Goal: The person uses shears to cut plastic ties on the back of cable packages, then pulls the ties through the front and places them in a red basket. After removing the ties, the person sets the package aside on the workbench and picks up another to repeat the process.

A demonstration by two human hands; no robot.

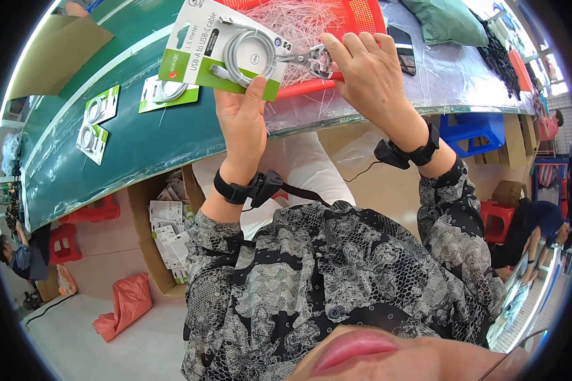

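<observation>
My left hand [243, 124] grips the lower edge of a white and green cable card [187, 60], thumb on the front. A coiled light grey USB cable [234, 56] is fastened to the card. From the right, my right hand [372, 76] holds small metal scissors [313, 58], their blades reaching the card's right edge beside the coil. Whether the blades touch a tie cannot be made out. Behind both hands stands a red basket [364, 14] full of thin clear plastic strips [299, 28]. More cable cards [166, 94] lie on the table to the left.
A green table [133, 143] curves across the front. Below it, an open cardboard box [140, 222] holds several cards. A dark phone-like object [400, 47] and a green bag [454, 22] lie right of the basket. A blue stool [473, 130] stands under the table.
</observation>
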